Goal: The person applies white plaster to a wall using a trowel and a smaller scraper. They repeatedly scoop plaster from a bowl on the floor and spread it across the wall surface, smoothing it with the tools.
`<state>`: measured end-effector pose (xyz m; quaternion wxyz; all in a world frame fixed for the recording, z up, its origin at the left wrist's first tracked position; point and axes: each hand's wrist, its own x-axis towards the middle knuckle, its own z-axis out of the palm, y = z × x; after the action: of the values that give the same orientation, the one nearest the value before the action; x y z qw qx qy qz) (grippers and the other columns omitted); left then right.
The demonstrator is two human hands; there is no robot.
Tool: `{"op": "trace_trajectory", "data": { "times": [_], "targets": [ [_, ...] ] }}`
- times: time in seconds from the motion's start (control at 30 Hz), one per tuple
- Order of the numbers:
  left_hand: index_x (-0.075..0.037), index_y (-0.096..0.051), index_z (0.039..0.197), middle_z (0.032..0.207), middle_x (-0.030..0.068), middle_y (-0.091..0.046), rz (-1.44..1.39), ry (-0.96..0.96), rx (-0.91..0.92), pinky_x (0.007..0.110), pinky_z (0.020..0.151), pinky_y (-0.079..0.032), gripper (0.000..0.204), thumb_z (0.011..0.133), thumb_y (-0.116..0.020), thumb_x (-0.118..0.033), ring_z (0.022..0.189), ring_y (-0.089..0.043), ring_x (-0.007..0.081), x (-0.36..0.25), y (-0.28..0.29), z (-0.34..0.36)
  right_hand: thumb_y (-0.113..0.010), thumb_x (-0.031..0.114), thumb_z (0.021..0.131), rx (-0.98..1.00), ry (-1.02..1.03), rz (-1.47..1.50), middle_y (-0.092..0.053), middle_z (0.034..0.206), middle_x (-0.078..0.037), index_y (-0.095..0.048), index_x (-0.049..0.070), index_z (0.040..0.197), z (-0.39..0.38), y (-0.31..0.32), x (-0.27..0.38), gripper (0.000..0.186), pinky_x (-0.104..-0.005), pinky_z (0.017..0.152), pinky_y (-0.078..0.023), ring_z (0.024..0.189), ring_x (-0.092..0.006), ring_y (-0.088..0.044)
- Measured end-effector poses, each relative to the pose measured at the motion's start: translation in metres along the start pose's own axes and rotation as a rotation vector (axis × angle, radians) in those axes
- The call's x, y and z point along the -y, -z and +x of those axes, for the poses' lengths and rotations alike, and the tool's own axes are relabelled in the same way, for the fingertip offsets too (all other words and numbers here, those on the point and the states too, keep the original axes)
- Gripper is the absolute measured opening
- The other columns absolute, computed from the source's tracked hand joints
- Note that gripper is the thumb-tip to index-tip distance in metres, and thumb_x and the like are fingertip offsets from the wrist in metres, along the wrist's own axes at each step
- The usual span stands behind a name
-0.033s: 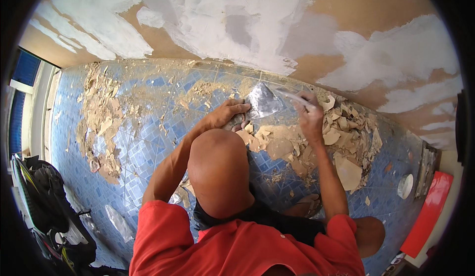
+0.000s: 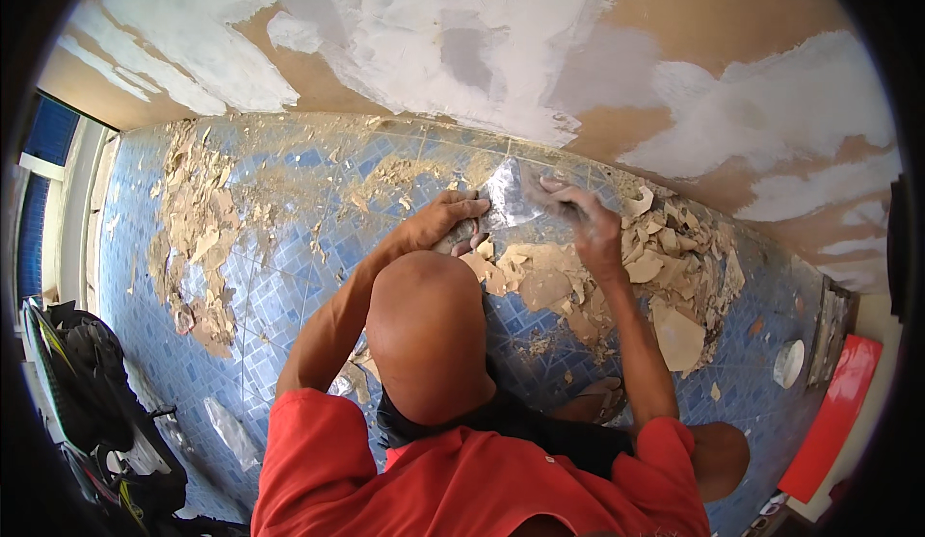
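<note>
Half-closed left hand point(image 2: 453, 219) on silvery sheet point(image 2: 510, 198)

The triangular piece point(image 2: 509, 195) is silvery grey streaked with bright white, the flakes point(image 2: 678, 335) beige and tan, and the tiled floor point(image 2: 279, 340) patterned with small squares in lighter and darker blues. The wall point(image 2: 713, 7) is tan, blotched with irregular patches of white and pale grey, while the shirt point(image 2: 482, 484) is plain red and the cloth point(image 2: 559, 441) beside it black. The long panel point(image 2: 833, 417) is glossy red, the round disc point(image 2: 788, 364) white, and the bulky object point(image 2: 92, 340) at left black with thin yellow lines.
</note>
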<state>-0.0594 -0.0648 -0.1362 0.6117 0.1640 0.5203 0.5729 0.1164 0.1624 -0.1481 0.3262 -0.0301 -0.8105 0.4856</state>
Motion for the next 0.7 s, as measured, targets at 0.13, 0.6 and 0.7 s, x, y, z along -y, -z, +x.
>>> {"op": "trace_trajectory", "data": {
  "times": [0.13, 0.6, 0.7],
  "targets": [
    [-0.005, -0.060, 0.100, 0.068, 0.0042, -0.062, -0.058, -0.138, -0.011, 0.022, 0.044, -0.042, 0.025, 0.107, -0.055, -0.029, 0.051, -0.054, 0.0095, -0.005, -0.005, -0.009, -0.064, -0.016, 0.083, 0.162, 0.202, -0.404, -0.073, 0.119, -0.012, -0.068, 0.006, 0.119, -0.019, -0.004, -0.025, 0.042, -0.0441, 0.098, -0.057, 0.109, -0.0338, -0.070],
    [0.000, -0.058, 0.100, 0.077, 0.0074, -0.062, 0.291, -0.082, -0.202, 0.029, 0.054, -0.044, 0.031, 0.109, -0.047, -0.027, 0.061, -0.056, 0.0128, -0.036, -0.015, -0.012, -0.064, -0.005, 0.080, 0.092, 0.424, -0.776, -0.066, 0.104, -0.007, -0.073, 0.012, 0.126, -0.010, 0.004, 0.023, 0.050, -0.0430, 0.084, -0.048, 0.095, -0.0273, -0.062],
    [-0.001, -0.058, 0.096, 0.076, 0.0075, -0.063, 0.446, -0.016, -0.192, 0.030, 0.053, -0.043, 0.031, 0.108, -0.048, -0.028, 0.059, -0.055, 0.0135, -0.030, -0.029, -0.013, -0.065, 0.004, 0.086, 0.072, 0.378, -0.801, -0.067, 0.106, -0.004, -0.072, 0.011, 0.126, -0.014, -0.013, 0.015, 0.041, -0.0422, 0.087, -0.048, 0.098, -0.0244, -0.062]
  ]
}}
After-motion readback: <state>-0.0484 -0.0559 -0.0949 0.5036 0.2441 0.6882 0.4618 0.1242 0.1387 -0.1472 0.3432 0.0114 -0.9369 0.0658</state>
